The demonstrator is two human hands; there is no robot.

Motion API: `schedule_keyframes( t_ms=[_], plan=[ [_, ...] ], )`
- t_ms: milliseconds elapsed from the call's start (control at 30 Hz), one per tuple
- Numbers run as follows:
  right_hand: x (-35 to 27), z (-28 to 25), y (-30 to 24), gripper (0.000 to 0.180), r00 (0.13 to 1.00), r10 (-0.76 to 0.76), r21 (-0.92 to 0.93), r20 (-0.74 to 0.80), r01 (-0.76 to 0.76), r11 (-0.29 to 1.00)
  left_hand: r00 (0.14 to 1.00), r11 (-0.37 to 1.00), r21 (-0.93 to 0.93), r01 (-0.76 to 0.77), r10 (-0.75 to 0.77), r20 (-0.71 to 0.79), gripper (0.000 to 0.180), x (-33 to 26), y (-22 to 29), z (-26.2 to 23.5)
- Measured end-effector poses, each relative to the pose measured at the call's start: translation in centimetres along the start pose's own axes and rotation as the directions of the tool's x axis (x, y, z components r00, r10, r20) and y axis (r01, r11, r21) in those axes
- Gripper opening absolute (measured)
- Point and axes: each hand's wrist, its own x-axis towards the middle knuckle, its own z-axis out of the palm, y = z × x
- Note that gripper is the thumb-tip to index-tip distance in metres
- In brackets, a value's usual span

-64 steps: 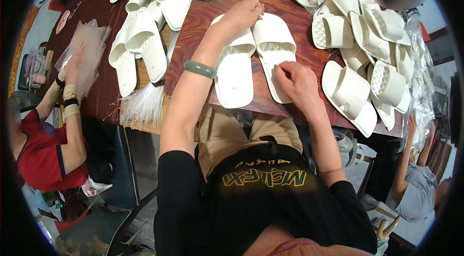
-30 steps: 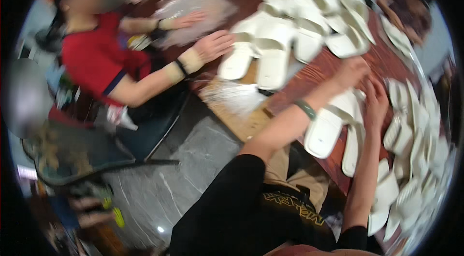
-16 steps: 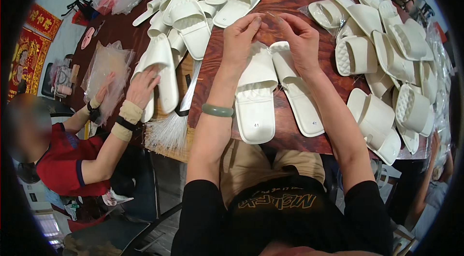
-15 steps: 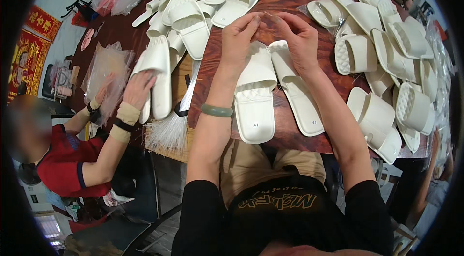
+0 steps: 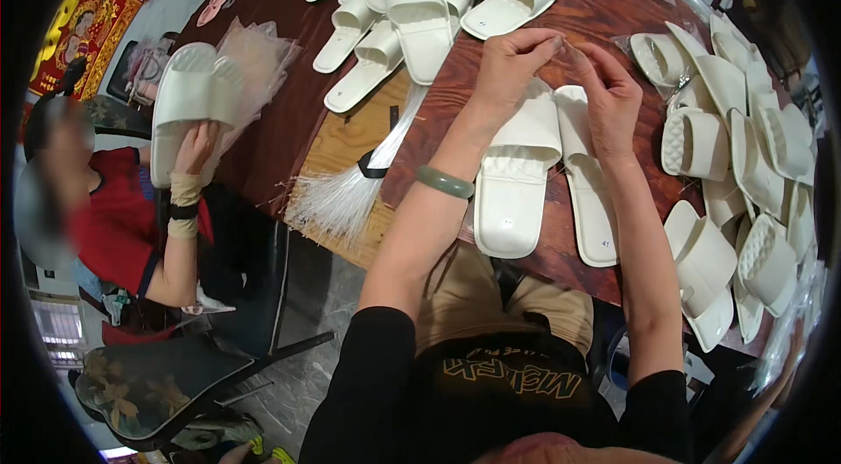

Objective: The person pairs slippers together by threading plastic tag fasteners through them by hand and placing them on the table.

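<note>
A pair of white slippers lies side by side before me, the left slipper [image 5: 510, 210] and the right slipper [image 5: 593, 212], heels toward me. Just beyond their far ends, my left hand [image 5: 515, 70] pinches thumb to fingers. Close beside it, my right hand [image 5: 611, 96] is also pinched, the two sets of fingertips almost meeting. Whatever they hold is too fine to make out. A green bangle [image 5: 444, 182] circles my left wrist. Thin clear strands show near the slippers' straps.
White slippers are heaped at the far left [image 5: 419, 17] and on the right [image 5: 696, 262]. A bundle of thin white strands [image 5: 337, 201], bound with a black band, hangs over the wooden edge. At left, a co-worker's hand [image 5: 198, 147] holds white slippers [image 5: 180, 105] beside a clear plastic bag [image 5: 258, 70].
The view has shifted, so the table sits further right. My hands stay pinched beyond the slippers' far ends. The co-worker has raised white slippers off the table toward the plastic bag.
</note>
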Motion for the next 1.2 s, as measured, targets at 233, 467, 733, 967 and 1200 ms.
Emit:
schedule_keyframes(
  t_ms=[233, 467, 733, 967, 1200],
  plan=[
    [0.3, 0.2, 0.9, 0.014, 0.999, 0.021, 0.098, -0.039, -0.017, 0.995, 0.999, 0.998, 0.057, 0.027, -0.028, 0.018, 0.017, -0.3, 0.0, -0.1],
    [0.3, -0.1, 1.3, 0.013, 0.996, -0.077, 0.044, -0.053, 0.079, 0.996, 0.998, 0.997, 0.06, 0.054, -0.055, 0.005, 0.016, -0.1, -0.3, -0.2],
    [0.3, -0.3, 1.0, 0.013, 0.996, -0.074, -0.116, -0.044, 0.069, 0.991, 0.995, 0.995, 0.041, 0.089, -0.088, -0.036, 0.016, 0.0, 0.0, 0.2],
    [0.2, 0.3, 1.5, 0.014, 0.995, -0.095, -0.164, -0.043, 0.087, 0.983, 0.997, 0.992, 0.099, 0.08, -0.077, -0.032, 0.019, 0.1, -0.3, -1.0],
    [0.2, -0.2, 1.7, 0.014, 0.999, -0.034, -0.07, -0.017, 0.032, 0.997, 0.988, 0.988, -0.011, 0.157, -0.157, -0.009, 0.018, -0.2, -0.1, -0.5]
  ],
)
